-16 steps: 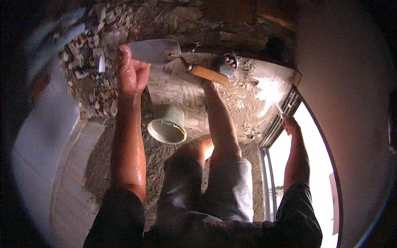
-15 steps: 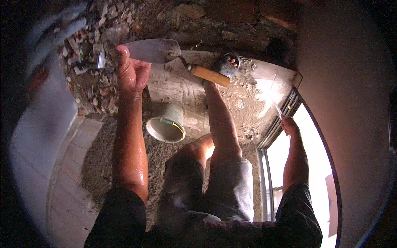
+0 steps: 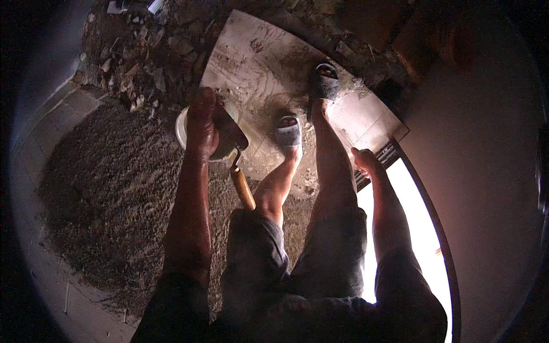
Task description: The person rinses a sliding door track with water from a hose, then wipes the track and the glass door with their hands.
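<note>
My left hand is closed on the blade of a trowel, whose wooden handle points down toward my knee. The dark metal blade shows to the right of the fingers. Directly below that hand is a pale round bucket, partly covered by hand and blade. My right hand is curled closed beside the door track, thumb toward the tiles; anything inside its fingers is too small or hidden to make out.
Pale, dirty tiled floor lies ahead, with my slippered feet on it. Broken rubble is heaped at the upper left. A wide patch of rough grey-brown material spreads at left. A bright doorway and a wall stand at right.
My left hand has brought the trowel down over the bucket, and its handle has swung to point downward. The right hand has shifted left; the bright streak at its fingers is gone. The view has turned.
</note>
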`<state>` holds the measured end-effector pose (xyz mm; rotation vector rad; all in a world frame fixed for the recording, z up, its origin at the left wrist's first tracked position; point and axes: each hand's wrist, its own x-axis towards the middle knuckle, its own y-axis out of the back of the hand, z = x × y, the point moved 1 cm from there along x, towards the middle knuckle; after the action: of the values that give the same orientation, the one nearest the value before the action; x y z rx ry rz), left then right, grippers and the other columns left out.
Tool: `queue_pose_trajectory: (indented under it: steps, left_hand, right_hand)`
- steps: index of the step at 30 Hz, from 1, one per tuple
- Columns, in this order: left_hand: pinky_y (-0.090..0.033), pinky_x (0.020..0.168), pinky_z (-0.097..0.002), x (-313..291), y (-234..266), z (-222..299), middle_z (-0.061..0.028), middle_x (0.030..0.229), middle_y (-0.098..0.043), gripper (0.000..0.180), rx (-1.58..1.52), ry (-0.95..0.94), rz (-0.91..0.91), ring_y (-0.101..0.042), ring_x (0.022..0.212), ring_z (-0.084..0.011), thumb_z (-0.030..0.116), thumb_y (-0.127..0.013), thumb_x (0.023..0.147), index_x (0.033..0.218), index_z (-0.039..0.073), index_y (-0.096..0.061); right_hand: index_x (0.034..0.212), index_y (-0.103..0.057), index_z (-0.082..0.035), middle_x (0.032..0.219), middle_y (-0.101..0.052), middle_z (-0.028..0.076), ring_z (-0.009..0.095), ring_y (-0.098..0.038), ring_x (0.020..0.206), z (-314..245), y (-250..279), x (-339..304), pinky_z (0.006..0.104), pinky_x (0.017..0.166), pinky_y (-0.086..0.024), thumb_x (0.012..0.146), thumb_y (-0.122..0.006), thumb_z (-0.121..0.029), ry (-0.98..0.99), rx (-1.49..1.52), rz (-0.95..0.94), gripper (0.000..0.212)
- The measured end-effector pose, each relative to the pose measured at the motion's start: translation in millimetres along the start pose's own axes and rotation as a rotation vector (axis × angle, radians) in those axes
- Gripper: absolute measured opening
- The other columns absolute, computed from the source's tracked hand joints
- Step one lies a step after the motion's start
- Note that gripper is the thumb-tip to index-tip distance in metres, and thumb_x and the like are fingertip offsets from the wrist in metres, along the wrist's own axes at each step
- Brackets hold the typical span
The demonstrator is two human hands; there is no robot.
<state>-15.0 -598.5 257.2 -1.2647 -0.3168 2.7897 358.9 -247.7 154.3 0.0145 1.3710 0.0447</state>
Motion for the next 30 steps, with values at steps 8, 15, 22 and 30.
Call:
queue_pose_trajectory:
  steps: [8,15,22,30]
  left_hand:
    - [-0.053,0.078,-0.0523,4.5,-82.2,-81.0,-0.0201,0.096,-0.062,0.022,1.513,-0.715,-0.566,-0.065,0.091,-0.038,0.028,-0.049,0.098,0.105,0.01,-0.06]
    - [-0.052,0.086,-0.0439,46.9,-105.5,-94.5,-0.0174,0.118,-0.063,0.04,1.478,-0.2,-0.611,-0.062,0.103,-0.0356,0.041,-0.059,0.093,0.122,0.014,-0.062]
    - [-0.051,0.089,-0.042,46.5,-87.9,-27.8,-0.018,0.109,-0.068,0.085,1.025,0.735,-0.078,-0.066,0.097,-0.0274,0.071,-0.059,0.085,0.124,-0.004,-0.061]
    - [-0.053,0.074,-0.0393,11.4,-9.1,-58.9,-0.0017,0.089,-0.066,0.04,0.915,0.989,-0.403,-0.062,0.079,-0.0187,0.042,-0.076,0.086,0.107,0.011,-0.063]
  right_hand:
    - [0.067,-0.062,-0.002,0.055,-0.057,0.019,0.033,-0.057,0.049,-12.6,-12.8,3.3,0.0486,0.048,-0.043,0.103,-0.043,-0.047,0.512,-0.633,0.279,0.06]
    - [0.117,-0.061,-0.001,0.078,-0.065,0.024,0.041,-0.065,0.074,-13.5,23.4,30.2,0.0513,0.069,-0.052,0.1,-0.045,-0.023,0.728,-0.901,0.379,0.032]
    - [0.082,-0.068,0.003,0.087,-0.067,0.03,0.05,-0.064,0.089,-74.7,50.6,-16.9,0.0549,0.08,-0.051,0.1,-0.041,-0.055,0.498,-0.603,0.283,0.067]
    - [0.079,-0.067,0.004,0.083,-0.07,0.024,0.047,-0.067,0.08,-68.4,37.3,-1.0,0.0552,0.076,-0.052,0.102,-0.039,-0.05,0.793,-0.743,0.231,0.065]
